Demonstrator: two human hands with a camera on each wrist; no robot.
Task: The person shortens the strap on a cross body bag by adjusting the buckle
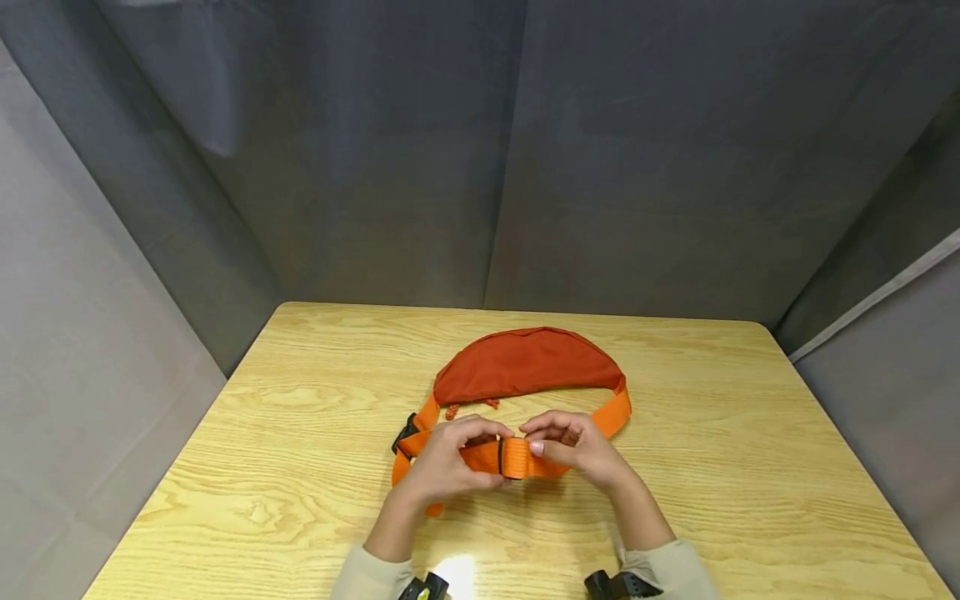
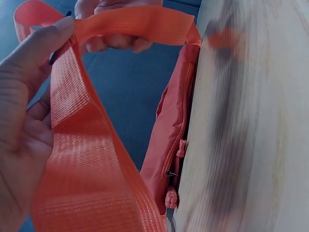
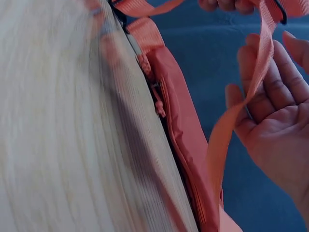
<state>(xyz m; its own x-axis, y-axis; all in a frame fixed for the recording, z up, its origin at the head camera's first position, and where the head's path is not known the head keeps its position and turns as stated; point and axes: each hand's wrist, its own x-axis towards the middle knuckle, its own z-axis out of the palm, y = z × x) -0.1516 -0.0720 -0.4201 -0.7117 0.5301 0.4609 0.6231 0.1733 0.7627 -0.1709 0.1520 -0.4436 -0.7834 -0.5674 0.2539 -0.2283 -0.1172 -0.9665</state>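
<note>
A red waist bag [image 1: 528,363] lies on the table, its orange strap [image 1: 615,412] curving round toward me. My left hand [image 1: 446,462] holds the strap by its edges at a black slider [image 1: 501,457], thumb below and fingers above in the head view. In the left wrist view the thumb tip presses by the slider [image 2: 59,52]. My right hand [image 1: 581,446] is beside the strap's folded loop [image 1: 516,458], its thumb tip at the loop. The right wrist view shows its fingers [image 3: 275,87] spread behind the strap [image 3: 227,125], without a visible grip.
A black buckle [image 1: 406,433] sits on the strap left of my left hand. Red cord zipper pulls [image 1: 452,412] hang from the bag's near edge. The wooden table [image 1: 300,433] has grey fabric walls [image 1: 390,167] behind and at both sides.
</note>
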